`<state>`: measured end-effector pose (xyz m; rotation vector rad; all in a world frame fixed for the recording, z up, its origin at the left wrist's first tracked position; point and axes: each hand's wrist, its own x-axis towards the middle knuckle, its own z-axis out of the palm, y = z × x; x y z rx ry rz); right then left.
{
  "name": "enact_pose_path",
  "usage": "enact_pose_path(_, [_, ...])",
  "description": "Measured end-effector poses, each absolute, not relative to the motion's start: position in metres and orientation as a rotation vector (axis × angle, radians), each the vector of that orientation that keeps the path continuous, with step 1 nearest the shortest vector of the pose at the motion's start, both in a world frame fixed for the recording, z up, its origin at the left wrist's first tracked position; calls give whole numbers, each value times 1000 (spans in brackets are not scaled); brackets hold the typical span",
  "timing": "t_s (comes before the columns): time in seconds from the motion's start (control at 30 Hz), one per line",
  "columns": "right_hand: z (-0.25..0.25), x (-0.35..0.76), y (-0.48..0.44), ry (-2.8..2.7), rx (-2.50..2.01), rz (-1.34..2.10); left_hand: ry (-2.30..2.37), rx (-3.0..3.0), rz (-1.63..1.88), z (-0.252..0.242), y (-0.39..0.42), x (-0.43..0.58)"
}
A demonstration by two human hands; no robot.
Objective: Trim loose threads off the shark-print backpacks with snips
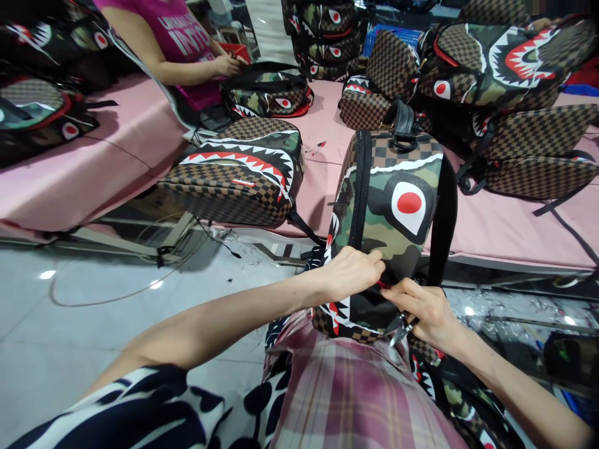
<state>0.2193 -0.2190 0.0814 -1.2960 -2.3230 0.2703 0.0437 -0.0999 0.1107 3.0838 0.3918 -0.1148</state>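
Note:
A camouflage and brown-check backpack [412,249] with a red and white eye stands on its end against my lap, leaning on the table edge. My left hand [358,271] is closed in a pinch at the lower side of this backpack. Close to its right, my right hand [423,308] pinches at the same spot, where a bit of red shows between the fingertips. Small metal scissors [401,330] are held in the lower fingers of my right hand. Whatever the left fingertips pinch is too small to make out.
On the pink table [322,181] another shark-mouth backpack [248,168] lies to the left. More backpacks [510,68] are piled at the right. Across the table a person in a pink shirt [187,37] handles an open bag [266,90]. A cable [116,305] lies on the floor.

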Motion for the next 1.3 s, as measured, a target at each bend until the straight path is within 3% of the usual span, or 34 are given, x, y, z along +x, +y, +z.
enact_pose_path(0.3, [82, 223, -219, -2369, -1320, 265, 440, 2902, -36, 121, -101, 22])
enact_pose_path(0.53, [86, 225, -220, -2390, -1316, 252, 240, 2953, 478, 95, -117, 4])
enact_pose_path(0.7, [96, 228, -215, -2483, -1298, 223, 88, 2925, 643, 83, -129, -4])
enact_pose_path(1.0, [134, 216, -197, -2519, -1543, -511, 95, 2902, 720, 77, -131, -8])
enact_pose_path(1.3, [132, 201, -177, -2718, -1302, -491, 225, 2661, 843, 66, -132, -10])
